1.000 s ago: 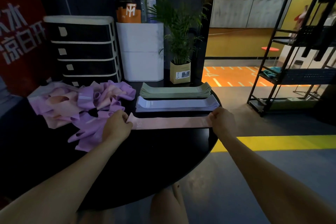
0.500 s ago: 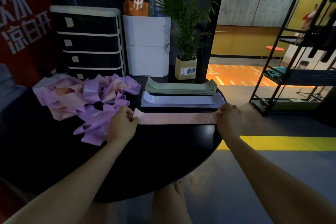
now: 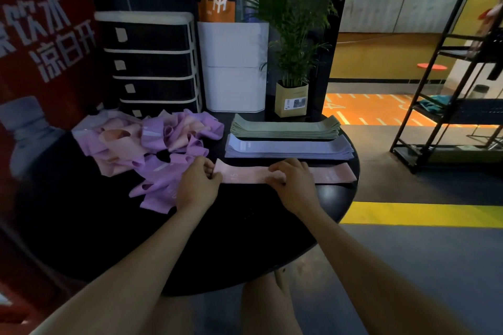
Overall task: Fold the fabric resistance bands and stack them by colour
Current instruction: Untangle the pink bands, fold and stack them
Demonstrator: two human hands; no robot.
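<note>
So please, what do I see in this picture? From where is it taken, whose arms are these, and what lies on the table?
There is no machine here. A camera on a person's head looks down at their two bare arms. On the round black table lie a green stack, a pale lilac stack, and a loose pile of purple and pink bands. One pink band lies flat in front. The left hand holds its left end; the right hand rests on its middle.

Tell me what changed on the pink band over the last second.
The right hand left the pink band's right end and slid left to its middle, resting on it. The left hand stayed at the left end. The green stack and lilac stack stayed put.
</note>
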